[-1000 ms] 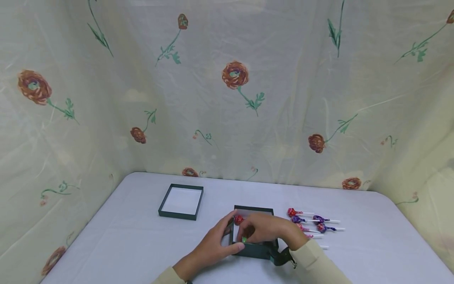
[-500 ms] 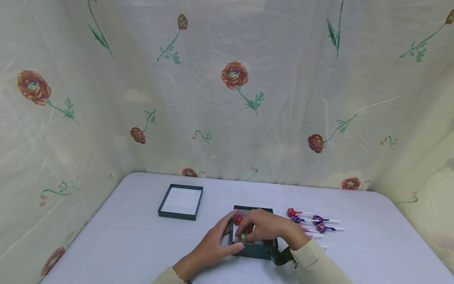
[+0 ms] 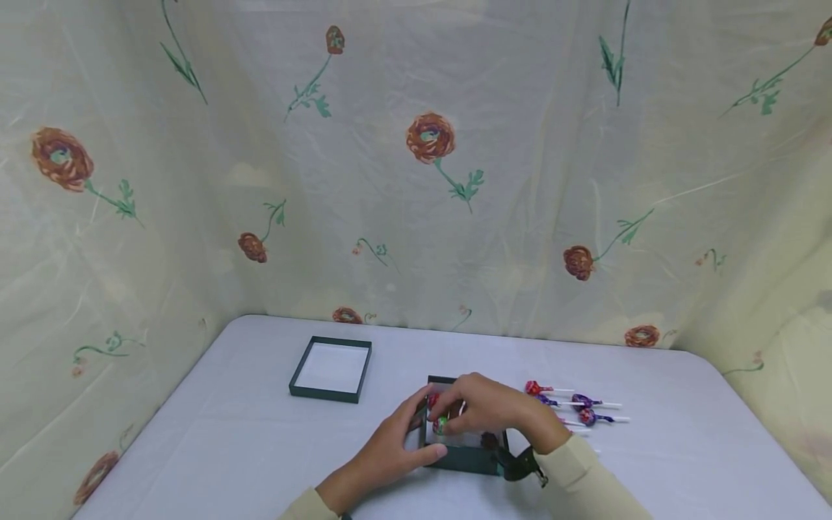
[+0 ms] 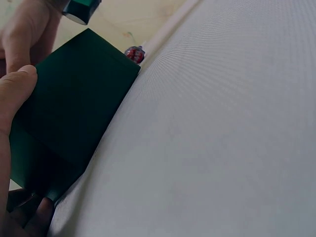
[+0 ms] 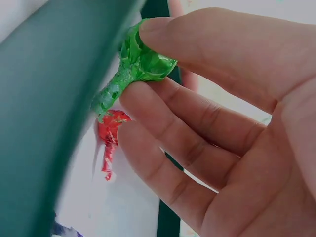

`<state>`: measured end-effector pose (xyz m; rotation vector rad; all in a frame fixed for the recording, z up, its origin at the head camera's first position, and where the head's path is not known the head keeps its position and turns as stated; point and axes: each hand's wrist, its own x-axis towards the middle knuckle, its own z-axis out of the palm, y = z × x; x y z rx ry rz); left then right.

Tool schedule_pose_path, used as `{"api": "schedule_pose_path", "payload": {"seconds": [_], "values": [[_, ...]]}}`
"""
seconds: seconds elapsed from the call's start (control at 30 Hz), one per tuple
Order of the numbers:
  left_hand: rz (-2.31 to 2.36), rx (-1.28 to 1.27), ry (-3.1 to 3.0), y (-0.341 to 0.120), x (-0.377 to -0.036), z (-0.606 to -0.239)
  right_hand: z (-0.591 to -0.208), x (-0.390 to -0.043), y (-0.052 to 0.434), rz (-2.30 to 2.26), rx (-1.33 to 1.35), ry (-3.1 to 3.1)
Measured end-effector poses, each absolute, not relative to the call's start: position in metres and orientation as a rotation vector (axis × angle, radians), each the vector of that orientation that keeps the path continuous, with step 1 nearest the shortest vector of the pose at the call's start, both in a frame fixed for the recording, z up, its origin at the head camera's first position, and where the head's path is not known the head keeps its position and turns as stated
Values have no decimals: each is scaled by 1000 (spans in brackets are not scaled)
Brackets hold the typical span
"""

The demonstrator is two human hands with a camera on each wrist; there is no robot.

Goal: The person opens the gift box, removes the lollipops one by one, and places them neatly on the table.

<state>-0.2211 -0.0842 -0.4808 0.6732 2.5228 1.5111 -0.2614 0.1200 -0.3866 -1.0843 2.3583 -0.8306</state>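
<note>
A dark green box with a white inside stands on the table, its top uncovered. My left hand grips its left front corner, thumb at the front wall and fingers along the left side. Inside the box, my right hand pinches a green-wrapped lollipop by its head between thumb and fingers. Close below it in the right wrist view, a red-wrapped lollipop lies in the box near the fingertips. The right hand hides much of the box's interior from the head view.
The shallow dark green lid, white inside, lies to the left behind the box. Right of the box are several red, pink and purple lollipops with white sticks. Flower-printed curtains enclose the table at the back and sides.
My right hand has shifted slightly toward the back of the box, moving the green lollipop with it. The left hand stays in place on the corner.
</note>
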Motion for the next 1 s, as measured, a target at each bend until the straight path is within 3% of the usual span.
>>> {"api": "schedule_pose_path", "payload": {"seconds": [1.0], "values": [[1505,656,2539,-81,-221,-481,-332,-247,162,-916,-1125,2603]]}}
